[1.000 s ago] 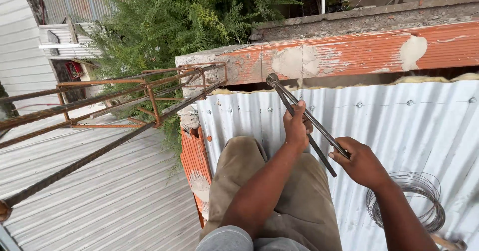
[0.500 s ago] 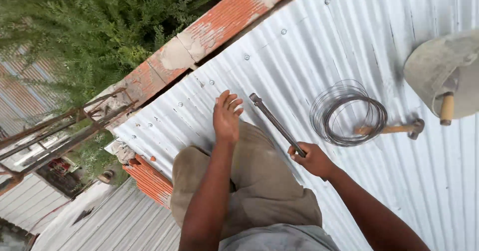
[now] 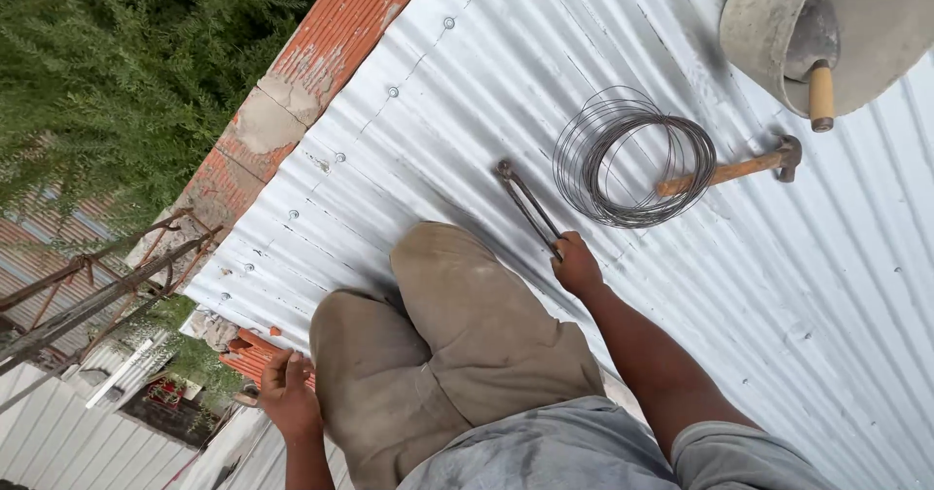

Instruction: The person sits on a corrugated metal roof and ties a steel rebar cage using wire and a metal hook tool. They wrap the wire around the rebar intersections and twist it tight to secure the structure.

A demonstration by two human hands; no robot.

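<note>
Rebar frame (image 3: 107, 286): I see a rusty cage of bars at the far left, slanting below the roof edge, with green shrubs above it.
Left hand (image 3: 288, 395): my left hand sits low at the roof's edge beside my left knee, fingers curled around the broken end of an orange brick (image 3: 255, 356); it looks closed on the edge, though I cannot tell how firmly.
Wall top (image 3: 292, 91): an orange brick course with grey mortar patches runs diagonally along the upper rim of the sheet.
Roof sheet (image 3: 467, 91): I am kneeling on white corrugated metal, fixed with a row of screws near the wall top.
Pincers (image 3: 527, 208): long dark steel pincers lie flat on the roof sheet just ahead of my right knee, head pointing away from me.
Right hand (image 3: 576, 266): my right hand is closed around the near ends of the pincers' handles.
Wire coil (image 3: 632, 157): a loose coil of thin dark wire lies just right of the pincers.
Hammer (image 3: 739, 167): its wooden handle reaches into the wire coil, head to the right.
Bucket (image 3: 837, 23): a grey mortar-crusted bucket at top right, a wooden tool handle (image 3: 821, 96) sticking out.
</note>
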